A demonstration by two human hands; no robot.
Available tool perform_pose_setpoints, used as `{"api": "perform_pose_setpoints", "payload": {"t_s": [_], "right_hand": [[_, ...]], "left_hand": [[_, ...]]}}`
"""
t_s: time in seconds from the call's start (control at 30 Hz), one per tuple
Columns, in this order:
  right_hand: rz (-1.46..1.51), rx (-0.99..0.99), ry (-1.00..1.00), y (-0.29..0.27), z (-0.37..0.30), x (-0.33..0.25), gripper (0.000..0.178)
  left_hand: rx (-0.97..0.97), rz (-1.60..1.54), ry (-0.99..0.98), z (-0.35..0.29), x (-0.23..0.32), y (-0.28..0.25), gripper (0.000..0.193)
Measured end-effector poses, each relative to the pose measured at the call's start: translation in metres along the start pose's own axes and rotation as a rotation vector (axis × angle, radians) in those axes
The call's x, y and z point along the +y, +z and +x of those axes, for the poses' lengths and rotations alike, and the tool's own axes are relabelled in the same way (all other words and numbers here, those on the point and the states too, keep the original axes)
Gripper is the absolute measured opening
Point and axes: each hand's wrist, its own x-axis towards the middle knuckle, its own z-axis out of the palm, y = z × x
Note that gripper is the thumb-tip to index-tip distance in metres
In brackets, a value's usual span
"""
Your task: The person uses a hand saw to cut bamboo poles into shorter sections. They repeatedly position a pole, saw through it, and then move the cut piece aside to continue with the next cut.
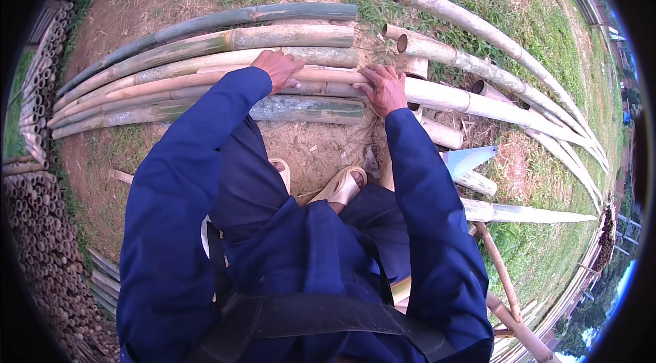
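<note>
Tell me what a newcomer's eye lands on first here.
First, the two bare hands pressed on one pale bamboo pole at centre: the left hand and the right hand, both from deep blue sleeves. Next, the row of long bamboo poles lying side by side on the dirt beyond them, and the stacked bamboo ends along the left edge.

both your arms reach forward in dark blue sleeves, close to parallel. your left hand (279, 68) lies palm down, fingers spread and pointing right. your right hand (385, 88) lies palm down too, fingers curled over and pressing, thumb toward the left.
</note>
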Motion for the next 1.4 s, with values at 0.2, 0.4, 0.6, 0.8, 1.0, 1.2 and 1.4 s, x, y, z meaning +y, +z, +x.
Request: {"api": "perform_pose_setpoints", "payload": {"t_s": [0.2,0.4,0.6,0.8,1.0,1.2,1.4], "right_hand": [[0.006,-0.081,0.064,0.01,-0.004,0.0,0.045],[-0.054,0.168,0.123,-0.003,-0.028,-0.007,0.054],[-0.061,0.297,0.852,-0.048,-0.182,0.012,0.039],[0.034,-0.073,1.167,-0.021,-0.254,0.029,0.057],[-0.047,0.092,1.1,-0.004,-0.244,0.043,0.055],[0.004,-0.1,1.181,0.007,-0.247,0.063,0.046],[-0.064,0.296,1.309,-0.014,-0.248,0.061,0.045]], "left_hand": [[0.049,-0.105,-0.094,0.007,0.014,0.019,0.084],[-0.039,-0.127,-0.15,0.023,0.019,0.022,0.117],[-0.025,-0.092,-0.125,0.028,0.021,0.024,0.097],[-0.104,-0.192,-0.176,0.03,0.03,0.001,0.08],[-0.044,-0.197,-0.153,0.027,0.022,0.008,0.071],[-0.052,-0.202,-0.17,0.028,0.019,0.013,0.078],[-0.051,-0.221,-0.152,0.013,-0.001,0.017,0.076]]}}
